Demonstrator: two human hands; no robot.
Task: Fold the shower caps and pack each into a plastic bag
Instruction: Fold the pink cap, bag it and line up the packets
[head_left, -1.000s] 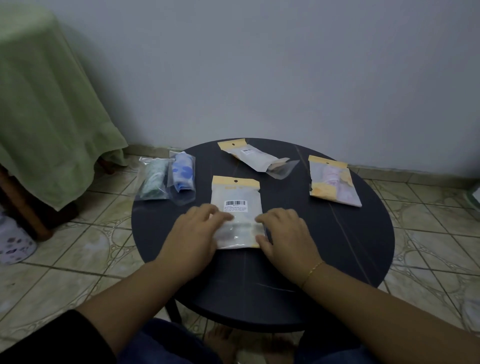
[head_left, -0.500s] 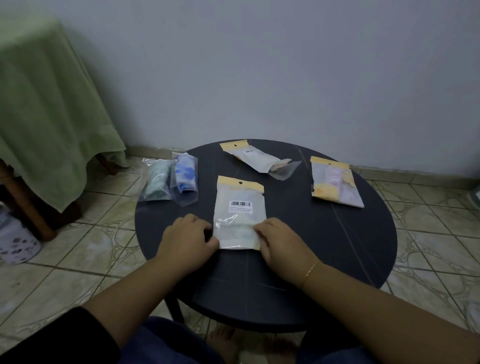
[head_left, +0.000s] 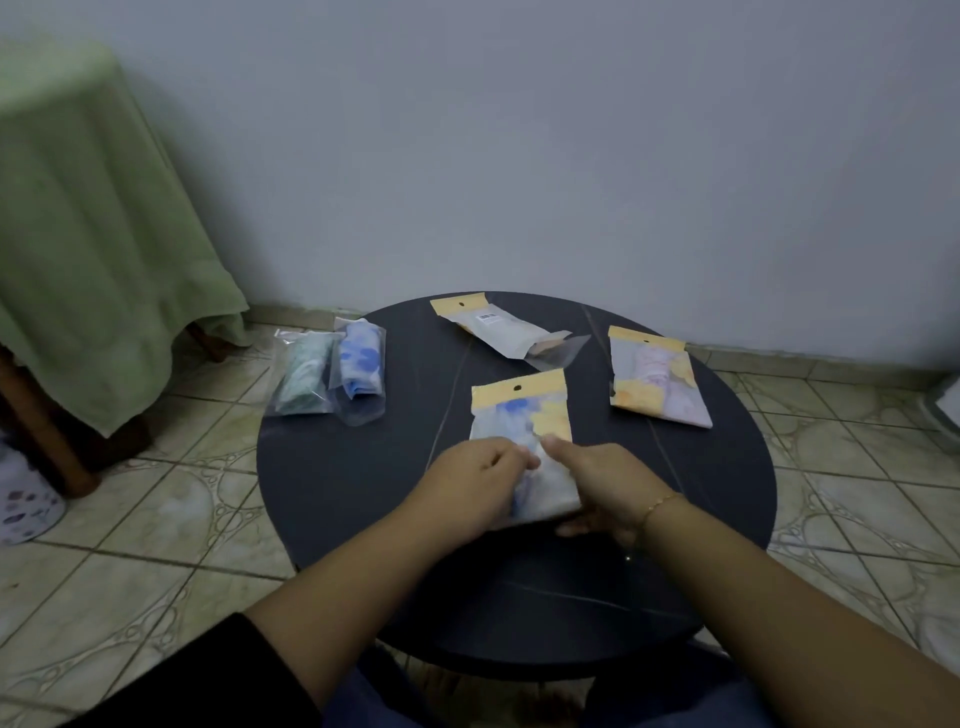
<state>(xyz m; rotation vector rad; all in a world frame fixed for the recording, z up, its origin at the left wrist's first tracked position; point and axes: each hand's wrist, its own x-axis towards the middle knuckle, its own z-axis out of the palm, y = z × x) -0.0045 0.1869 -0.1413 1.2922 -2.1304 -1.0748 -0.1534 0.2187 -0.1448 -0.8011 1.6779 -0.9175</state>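
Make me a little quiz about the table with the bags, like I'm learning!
1. True or false: both hands hold the middle bag.
2. How many bags with a yellow top strip lie on the round black table?
3. Which bags hang over the table's edge? A) the two clear bags at far left B) the bag at far right

Key:
1. True: the left hand and the right hand grip its near end.
2. Three: the middle bag, the back bag and the bag at far right.
3. A
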